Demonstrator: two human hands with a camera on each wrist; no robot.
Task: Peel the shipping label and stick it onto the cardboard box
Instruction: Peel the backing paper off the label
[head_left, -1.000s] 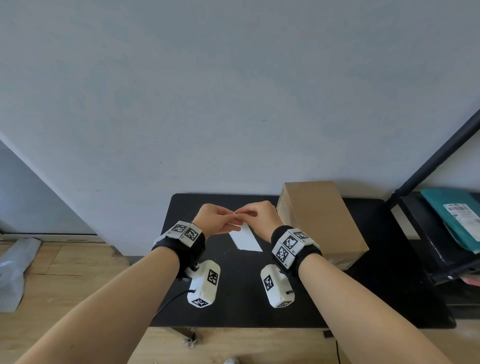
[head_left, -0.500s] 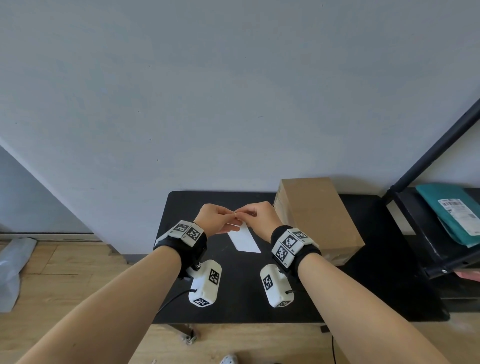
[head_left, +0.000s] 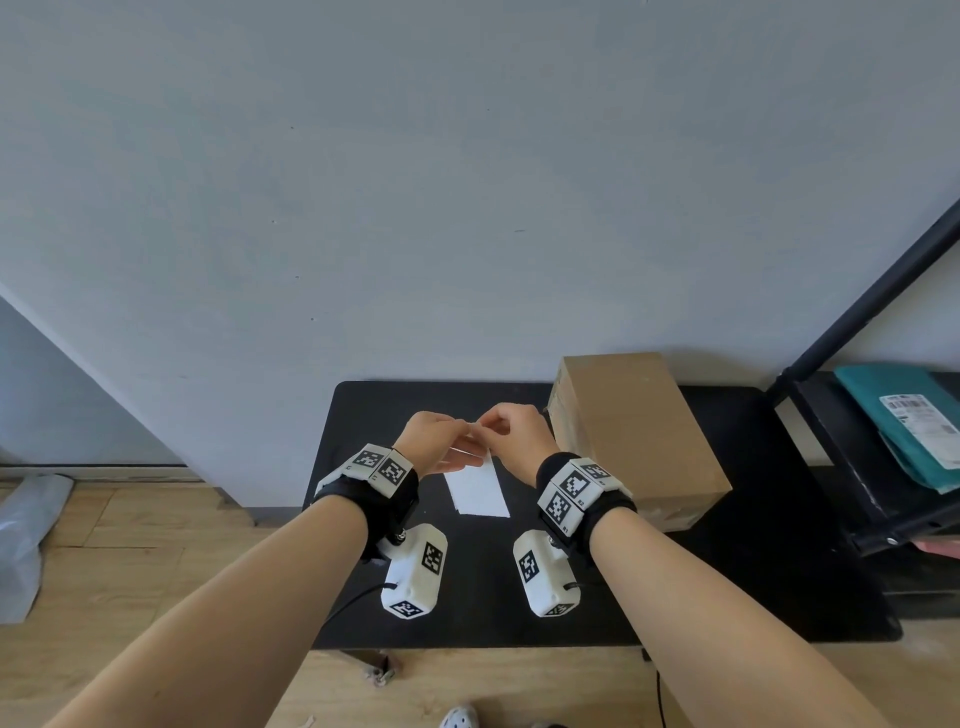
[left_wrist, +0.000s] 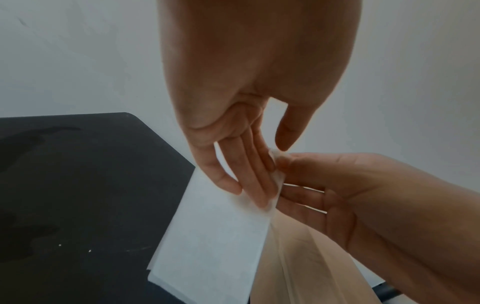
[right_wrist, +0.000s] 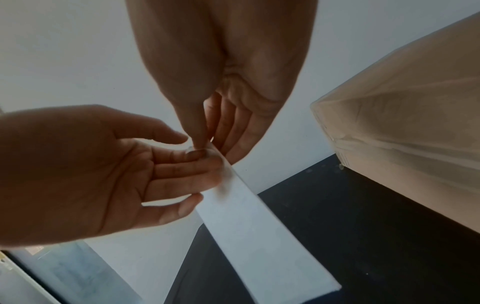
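The white shipping label (head_left: 478, 491) hangs upright above the black table (head_left: 519, 613), its lower edge near the tabletop. My left hand (head_left: 436, 441) holds its top edge, with fingers (left_wrist: 249, 174) laid flat along the sheet and the thumb at the top corner. My right hand (head_left: 514, 434) pinches that same corner between thumb and fingers (right_wrist: 200, 142). The label (right_wrist: 259, 236) shows only its blank side. The brown cardboard box (head_left: 634, 441) stands just right of my right hand, against the wall, untouched.
A black shelf rack (head_left: 852, 467) stands to the right of the table and holds a teal mailer bag (head_left: 904, 415) with a printed label. A grey wall runs close behind the table. Wooden floor (head_left: 130, 545) lies to the left and in front.
Both hands stay together at the label's top corner, almost where they were. The view has drifted slightly, and a little more of the sheet shows below the hands.
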